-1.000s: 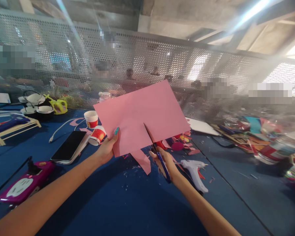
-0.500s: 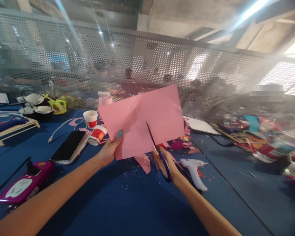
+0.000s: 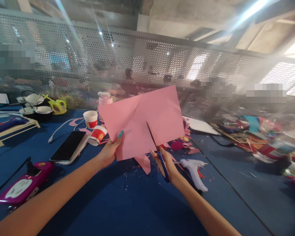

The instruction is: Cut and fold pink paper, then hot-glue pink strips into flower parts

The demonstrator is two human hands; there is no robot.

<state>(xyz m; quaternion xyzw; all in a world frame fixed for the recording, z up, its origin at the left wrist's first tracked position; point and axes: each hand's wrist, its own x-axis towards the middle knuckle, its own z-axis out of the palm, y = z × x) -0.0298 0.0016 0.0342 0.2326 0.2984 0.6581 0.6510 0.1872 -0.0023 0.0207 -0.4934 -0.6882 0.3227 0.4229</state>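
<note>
A large pink sheet of paper [image 3: 142,121] is held up, tilted, above the blue table. My left hand [image 3: 110,151] pinches its lower left corner, the thumb with a teal nail lying on the near face. In my right hand [image 3: 165,164] is a pair of scissors [image 3: 164,165] with blue handles. One dark blade shows in front of the sheet, slanting up and left from its lower edge; the other blade is hidden, apparently behind the paper. Below the sheet, a pink paper scrap [image 3: 144,163] lies on the table.
Right of my right hand lies a white glue gun [image 3: 194,170]. On the left are a phone [image 3: 68,146], two red-and-white paper cups [image 3: 97,135] and a purple power strip [image 3: 27,183]. A perforated metal screen [image 3: 147,59] stands behind. Clutter with a clear jar [image 3: 277,147] fills the right.
The paper has shifted very slightly, its upper right corner a little lower. The scissors' handles have moved a touch left with my right hand. My left hand keeps its pinch.
</note>
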